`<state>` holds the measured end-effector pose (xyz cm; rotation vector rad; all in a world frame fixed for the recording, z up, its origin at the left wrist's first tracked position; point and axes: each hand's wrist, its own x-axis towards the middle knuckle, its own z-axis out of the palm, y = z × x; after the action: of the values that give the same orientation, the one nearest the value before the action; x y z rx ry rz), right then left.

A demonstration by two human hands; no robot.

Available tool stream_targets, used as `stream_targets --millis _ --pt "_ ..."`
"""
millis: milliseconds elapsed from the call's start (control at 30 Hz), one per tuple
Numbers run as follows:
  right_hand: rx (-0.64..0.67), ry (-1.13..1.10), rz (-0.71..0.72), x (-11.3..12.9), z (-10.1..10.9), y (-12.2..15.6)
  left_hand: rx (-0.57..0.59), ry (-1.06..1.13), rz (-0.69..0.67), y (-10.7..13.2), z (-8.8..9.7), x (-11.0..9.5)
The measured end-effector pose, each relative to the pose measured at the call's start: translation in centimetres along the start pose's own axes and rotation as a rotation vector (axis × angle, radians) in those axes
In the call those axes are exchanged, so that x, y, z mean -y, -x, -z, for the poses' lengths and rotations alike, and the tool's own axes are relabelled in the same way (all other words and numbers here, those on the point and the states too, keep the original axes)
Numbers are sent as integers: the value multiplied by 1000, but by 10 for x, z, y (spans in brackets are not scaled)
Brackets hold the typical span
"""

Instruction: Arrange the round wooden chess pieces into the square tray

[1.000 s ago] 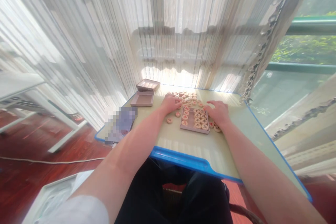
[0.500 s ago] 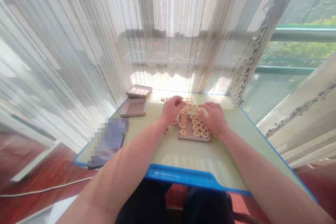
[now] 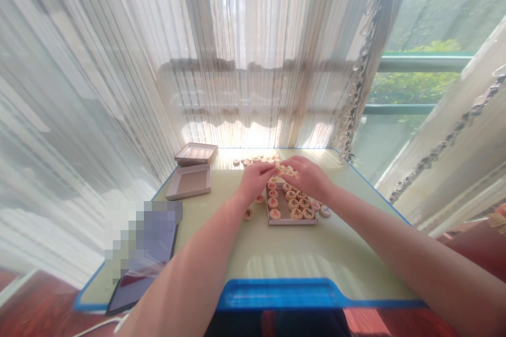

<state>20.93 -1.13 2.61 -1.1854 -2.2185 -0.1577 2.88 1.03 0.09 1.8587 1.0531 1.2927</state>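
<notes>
A shallow open box [image 3: 292,222] in front of me holds round wooden xiangqi pieces. Red-marked ones, such as this piece [image 3: 275,214], line its left side, and black-marked ones, such as this piece [image 3: 296,214], fill the right. Bare box floor shows between them. My left hand [image 3: 255,181] is just left of the box's far end, fingers pinched together; what they hold is hidden. Over the far right of the box, my right hand [image 3: 308,175] has thumb and fingers apart, with loose pieces [image 3: 290,171] showing between them. The two hands' fingertips nearly meet.
More pieces [image 3: 259,159] lie at the table's far edge, and single pieces flank the box, one [image 3: 325,211] at right. An open box part [image 3: 190,181] and another tray [image 3: 196,152] stand far left. A tablet-like device [image 3: 146,268] lies near left on the blue-edged table [image 3: 276,253].
My hands have drawn closer together at the box's far end, the right one moving left. The camera view has shifted, so the table sits lower in the picture.
</notes>
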Motion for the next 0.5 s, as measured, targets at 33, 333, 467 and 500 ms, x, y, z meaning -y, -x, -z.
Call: stream_targets --millis 33,333,467,500 --pt "3 -10 34 -1 1 -3 23 47 24 0 -1 0" --pt "16 -46 232 0 8 -14 98 306 153 0 4 -5" --pt "-59 -76 295 -2 10 -7 189 363 160 5 7 -17" --pt "-75 -83 290 -2 11 -4 207 369 155 7 6 -20"
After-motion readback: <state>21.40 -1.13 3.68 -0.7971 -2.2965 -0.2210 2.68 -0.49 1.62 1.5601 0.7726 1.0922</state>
